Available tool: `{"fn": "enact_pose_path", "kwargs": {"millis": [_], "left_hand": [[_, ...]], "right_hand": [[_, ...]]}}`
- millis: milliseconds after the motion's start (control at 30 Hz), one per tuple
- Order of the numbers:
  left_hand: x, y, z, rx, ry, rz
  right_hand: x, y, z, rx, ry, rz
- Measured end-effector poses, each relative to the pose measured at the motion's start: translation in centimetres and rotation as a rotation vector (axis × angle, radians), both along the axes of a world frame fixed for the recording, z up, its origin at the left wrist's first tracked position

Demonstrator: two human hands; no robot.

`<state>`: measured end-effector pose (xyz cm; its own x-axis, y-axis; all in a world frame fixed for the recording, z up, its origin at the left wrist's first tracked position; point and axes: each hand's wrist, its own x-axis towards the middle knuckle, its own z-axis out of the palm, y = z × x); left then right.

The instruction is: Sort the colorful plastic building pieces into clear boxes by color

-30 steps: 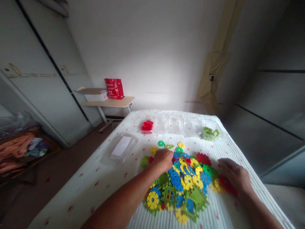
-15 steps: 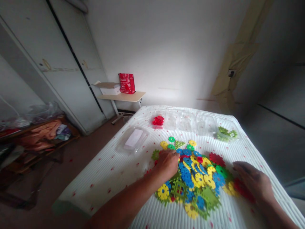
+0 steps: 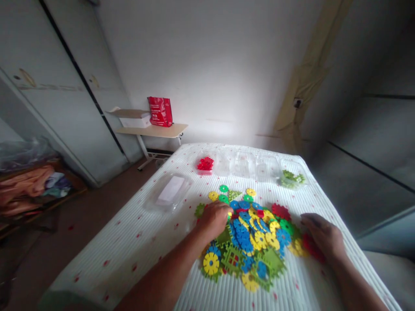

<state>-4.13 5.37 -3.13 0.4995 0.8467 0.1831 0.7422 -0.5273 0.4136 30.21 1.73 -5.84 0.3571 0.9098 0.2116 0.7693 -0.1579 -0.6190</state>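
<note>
Plastic pieces [image 3: 260,239] lie between two half-curled hands [image 3: 215,217] [image 3: 325,235].

"Can we see the fingertips of the left hand [image 3: 215,214]?"
"No — they're hidden, so we can't tell what they hold, if anything."
"And the right hand [image 3: 324,236]?"
"It covers part of a red piece [image 3: 311,247]. Both forearms [image 3: 173,264] run off our bottom edge — and the red bag's [image 3: 161,113] smaller print is too blurred."

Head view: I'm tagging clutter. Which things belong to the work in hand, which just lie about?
Likely in the work: heap of plastic pieces; red pieces and green pieces in clear tubs.
Likely just lying about: red bag; white box; orange cloth.
</note>
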Motion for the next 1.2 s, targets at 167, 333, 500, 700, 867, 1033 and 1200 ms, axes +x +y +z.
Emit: {"fn": "enact_pose_path", "kwargs": {"millis": [167,333,500,700,867,1033,1200], "left_hand": [[-0.8,0.7,-0.5,0.058,-0.035,0.014],[-1.1,1.1,-0.2,0.111,-0.026,0.005],[-2.7,0.4,1.8,0.123,0.014,0.098],[-7.3,-4.1,1.0,-0.067,0.142,0.029],[-7.5,-7.3,-2.2,-0.136,0.200,-0.004],[-5.7,-7.2,-3.6,-0.097,0.170,0.099],[-4.6,-5.8,-3.3,-0.052,0.106,0.010]], "right_hand": [[-1.0,-0.1,0.1,0.052,-0.014,-0.022],[-3.6,0.7,0.5,0.081,-0.020,0.065],[-5.6,2.2,0.6,0.024,-0.006,0.105],[-6.0,4.1,0.9,-0.071,-0.069,0.060],[-7.0,5.7,1.6,-0.180,-0.121,0.126],[-9.5,6.8,2.2,-0.262,0.020,0.191],[-12.1,8.0,2.7,-0.245,0.111,0.293]]}}
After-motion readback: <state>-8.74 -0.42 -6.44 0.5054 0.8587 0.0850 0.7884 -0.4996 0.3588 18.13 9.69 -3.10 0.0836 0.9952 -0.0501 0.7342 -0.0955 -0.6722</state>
